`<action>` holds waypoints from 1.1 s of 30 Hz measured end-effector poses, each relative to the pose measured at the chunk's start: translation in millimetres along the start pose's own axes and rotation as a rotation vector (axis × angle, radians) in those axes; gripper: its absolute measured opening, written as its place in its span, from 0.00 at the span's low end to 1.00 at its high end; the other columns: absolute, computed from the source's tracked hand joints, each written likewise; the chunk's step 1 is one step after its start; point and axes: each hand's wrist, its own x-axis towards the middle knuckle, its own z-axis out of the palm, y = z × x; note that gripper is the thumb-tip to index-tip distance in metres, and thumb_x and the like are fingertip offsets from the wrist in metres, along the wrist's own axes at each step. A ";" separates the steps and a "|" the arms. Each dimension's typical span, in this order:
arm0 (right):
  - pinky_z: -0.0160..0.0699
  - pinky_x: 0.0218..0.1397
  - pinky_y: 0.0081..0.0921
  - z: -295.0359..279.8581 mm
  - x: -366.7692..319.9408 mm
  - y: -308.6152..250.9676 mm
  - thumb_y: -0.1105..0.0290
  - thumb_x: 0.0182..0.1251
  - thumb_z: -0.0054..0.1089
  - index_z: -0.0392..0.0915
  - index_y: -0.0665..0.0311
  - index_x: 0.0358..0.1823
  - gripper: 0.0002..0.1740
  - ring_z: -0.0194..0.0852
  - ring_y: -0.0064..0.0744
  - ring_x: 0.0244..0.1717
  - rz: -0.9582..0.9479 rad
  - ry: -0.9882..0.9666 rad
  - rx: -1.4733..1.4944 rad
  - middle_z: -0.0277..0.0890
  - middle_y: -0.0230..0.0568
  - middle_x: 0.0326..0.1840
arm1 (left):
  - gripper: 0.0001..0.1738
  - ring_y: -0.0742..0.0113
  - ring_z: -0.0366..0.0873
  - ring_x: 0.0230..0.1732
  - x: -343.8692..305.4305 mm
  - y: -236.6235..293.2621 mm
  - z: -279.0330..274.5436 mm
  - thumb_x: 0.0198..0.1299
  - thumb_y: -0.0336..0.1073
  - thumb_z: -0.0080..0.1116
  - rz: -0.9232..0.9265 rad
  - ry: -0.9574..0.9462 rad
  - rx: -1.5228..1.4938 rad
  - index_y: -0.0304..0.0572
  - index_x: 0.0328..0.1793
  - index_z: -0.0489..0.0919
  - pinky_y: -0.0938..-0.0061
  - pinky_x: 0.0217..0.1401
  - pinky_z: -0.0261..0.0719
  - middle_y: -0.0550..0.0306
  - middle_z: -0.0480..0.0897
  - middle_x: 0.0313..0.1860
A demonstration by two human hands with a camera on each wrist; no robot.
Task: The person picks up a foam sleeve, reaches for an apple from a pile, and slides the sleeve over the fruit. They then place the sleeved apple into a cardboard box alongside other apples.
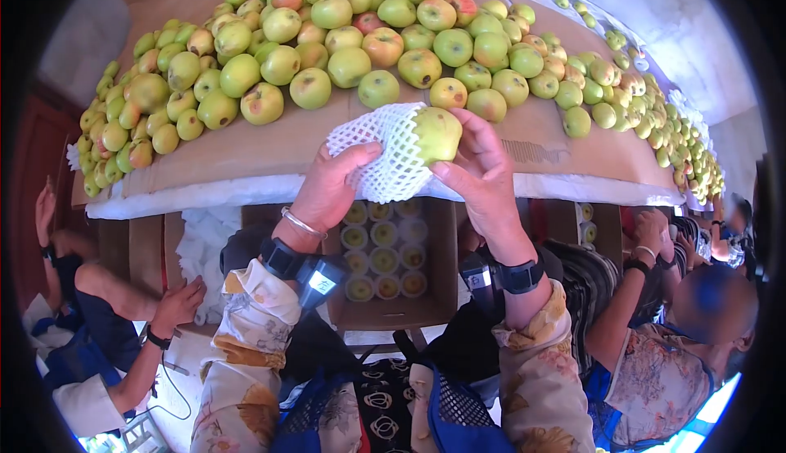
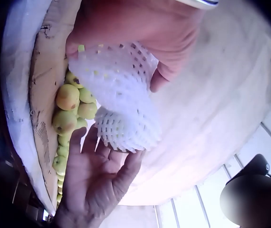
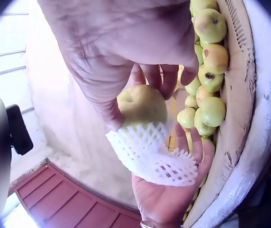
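Observation:
A green apple (image 1: 438, 135) is partly inside a white foam net sleeve (image 1: 381, 148), held up above the table's front edge. My left hand (image 1: 332, 187) grips the loose end of the sleeve, thumb on the near side. The apple's bare end is held by my right hand (image 1: 485, 170), between thumb and fingers. In the right wrist view, the net's fringe circles the apple (image 3: 142, 105) at its middle. From the left wrist, the foam net (image 2: 126, 90) covers nearly all of the fruit.
Many loose apples (image 1: 348, 66) are heaped on the cardboard-covered table (image 1: 311, 138) just beyond my hands. Below its edge stands a cardboard box (image 1: 393, 315) with rows of netted apples. White foam nets (image 1: 205, 248) hang at left. Other people sit close on both sides.

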 end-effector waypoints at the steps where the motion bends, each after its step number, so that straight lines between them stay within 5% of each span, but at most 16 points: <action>1: 0.65 0.61 0.29 2.2 0.0 -1.8 0.77 0.49 0.67 0.60 0.68 0.59 0.35 0.65 0.28 0.57 0.023 -0.013 0.056 0.66 0.41 0.55 | 0.18 0.69 0.76 0.46 -0.3 2.9 4.2 0.56 0.30 0.53 -0.015 0.007 -0.013 0.34 0.53 0.72 0.74 0.53 0.72 0.57 0.78 0.46; 5: 0.64 0.63 0.28 6.1 -4.0 3.1 0.78 0.51 0.65 0.59 0.69 0.60 0.34 0.63 0.30 0.59 0.148 -0.096 0.207 0.64 0.42 0.58 | 0.17 0.69 0.76 0.46 4.1 8.0 -8.3 0.58 0.31 0.51 -0.042 0.085 -0.072 0.33 0.53 0.72 0.75 0.51 0.73 0.56 0.78 0.47; 8: 0.63 0.63 0.28 13.0 -5.3 7.3 0.78 0.51 0.64 0.58 0.68 0.60 0.34 0.62 0.31 0.60 0.136 -0.077 0.267 0.63 0.43 0.58 | 0.17 0.68 0.76 0.47 2.8 4.9 -3.5 0.61 0.34 0.49 -0.049 0.147 0.187 0.33 0.54 0.71 0.76 0.51 0.73 0.56 0.77 0.48; 14: 0.63 0.63 0.29 13.1 9.6 5.6 0.76 0.51 0.65 0.58 0.67 0.60 0.34 0.60 0.30 0.61 0.005 -0.149 -0.062 0.61 0.41 0.59 | 0.20 0.69 0.74 0.52 0.7 8.0 -2.8 0.64 0.41 0.44 -0.099 0.086 0.027 0.36 0.57 0.70 0.72 0.54 0.71 0.58 0.76 0.51; 23: 0.66 0.61 0.29 15.0 0.2 8.2 0.78 0.52 0.64 0.58 0.67 0.60 0.34 0.61 0.29 0.61 0.071 -0.178 0.038 0.61 0.40 0.59 | 0.26 0.62 0.70 0.59 -0.6 11.0 -2.2 0.67 0.48 0.34 -0.120 -0.079 -0.050 0.37 0.62 0.65 0.66 0.62 0.66 0.54 0.72 0.58; 33: 0.69 0.56 0.25 63.1 -50.0 12.7 0.82 0.53 0.59 0.58 0.64 0.55 0.28 0.64 0.28 0.56 0.074 0.126 0.281 0.62 0.37 0.53 | 0.27 0.57 0.72 0.56 -12.2 20.3 -1.1 0.66 0.46 0.35 -0.128 -0.153 -0.047 0.27 0.60 0.65 0.65 0.61 0.68 0.44 0.72 0.58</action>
